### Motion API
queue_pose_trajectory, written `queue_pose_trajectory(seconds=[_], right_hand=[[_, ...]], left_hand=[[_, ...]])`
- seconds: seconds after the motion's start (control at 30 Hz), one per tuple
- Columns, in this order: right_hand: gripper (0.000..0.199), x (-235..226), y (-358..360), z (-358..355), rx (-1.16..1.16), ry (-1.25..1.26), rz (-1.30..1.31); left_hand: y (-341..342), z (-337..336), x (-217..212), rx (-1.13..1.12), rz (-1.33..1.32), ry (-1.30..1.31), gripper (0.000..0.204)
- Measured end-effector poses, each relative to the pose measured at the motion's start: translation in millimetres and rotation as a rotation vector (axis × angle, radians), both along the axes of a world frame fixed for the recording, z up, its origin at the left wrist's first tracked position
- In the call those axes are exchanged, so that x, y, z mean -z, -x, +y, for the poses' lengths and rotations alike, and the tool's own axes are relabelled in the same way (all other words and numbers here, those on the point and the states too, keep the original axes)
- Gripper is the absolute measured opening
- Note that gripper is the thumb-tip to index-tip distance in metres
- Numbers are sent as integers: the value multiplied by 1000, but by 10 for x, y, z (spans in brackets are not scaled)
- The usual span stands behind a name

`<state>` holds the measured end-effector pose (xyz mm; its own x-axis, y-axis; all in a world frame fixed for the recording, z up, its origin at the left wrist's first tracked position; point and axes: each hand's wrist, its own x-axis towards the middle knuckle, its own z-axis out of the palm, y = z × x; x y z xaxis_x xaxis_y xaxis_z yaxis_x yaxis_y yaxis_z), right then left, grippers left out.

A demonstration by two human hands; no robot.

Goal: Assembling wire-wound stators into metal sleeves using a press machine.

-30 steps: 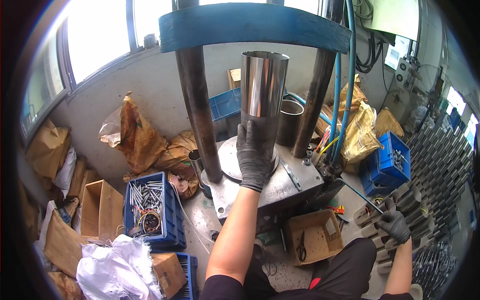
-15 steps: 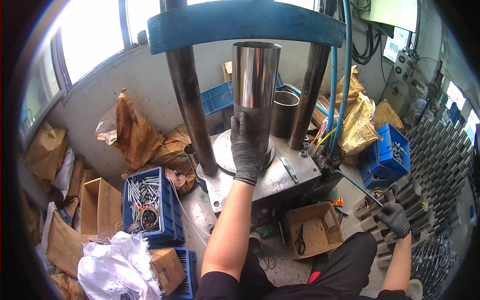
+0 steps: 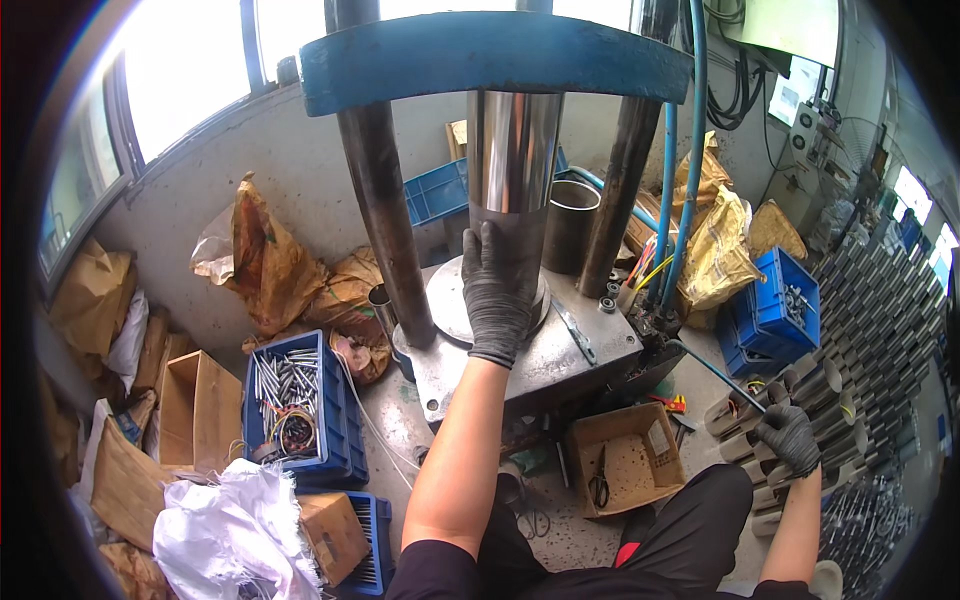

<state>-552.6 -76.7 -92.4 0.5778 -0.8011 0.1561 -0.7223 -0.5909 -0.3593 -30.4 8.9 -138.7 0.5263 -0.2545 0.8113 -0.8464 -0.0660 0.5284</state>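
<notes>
A shiny steel tube stands upright between the dark columns of a press, on its round base plate. Its top end meets the lower edge of the blue crossbeam, so the rim is hidden. My gloved left hand holds the tube's darker lower part from the front, fingers pointing up along it; the far side of the grip is out of sight. Down on the right, my gloved right hand is closed around the end of a thin lever coming from the press.
A wider tube stands behind the right column. A flat tool lies on the press table. Blue crates with metal rods stand at left, a cardboard box with scissors below. Stacked tubes fill the right side.
The tube's open rim, visible below the crossbeam before, is now covered at the beam's lower edge. The view has shifted slightly. Both hands keep their places on the tube and the lever.
</notes>
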Motion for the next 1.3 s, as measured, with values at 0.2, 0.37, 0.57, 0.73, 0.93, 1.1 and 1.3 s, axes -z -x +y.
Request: queue_pose_trajectory(seconds=[0.2,0.37,0.57,0.73,0.93,1.1,1.3], right_hand=[[14,11,15,-11,10,-54,-31],[14,132,80,-105,-19,24,-51],[19,-84,49,-206,-34,-148,70],[32,-385,-85,-461,-116,-467,-164],[20,-480,-512,-1135,-22,157,-515],[14,-731,-664,-1623,104,413,-513],[14,-627,-337,-2094,183,299,-672]], left_hand=[[3,-11,-19,-25,-18,-10,84],[-9,-21,3,-28,-3,-12,84],[23,11,-34,37,87,-93,91],[-30,30,7,115,106,-37,89],[62,22,4,-6,53,-46,84],[417,-21,-568,-90,-299,-154,67],[474,-225,-576,-205,-123,-153,65]])
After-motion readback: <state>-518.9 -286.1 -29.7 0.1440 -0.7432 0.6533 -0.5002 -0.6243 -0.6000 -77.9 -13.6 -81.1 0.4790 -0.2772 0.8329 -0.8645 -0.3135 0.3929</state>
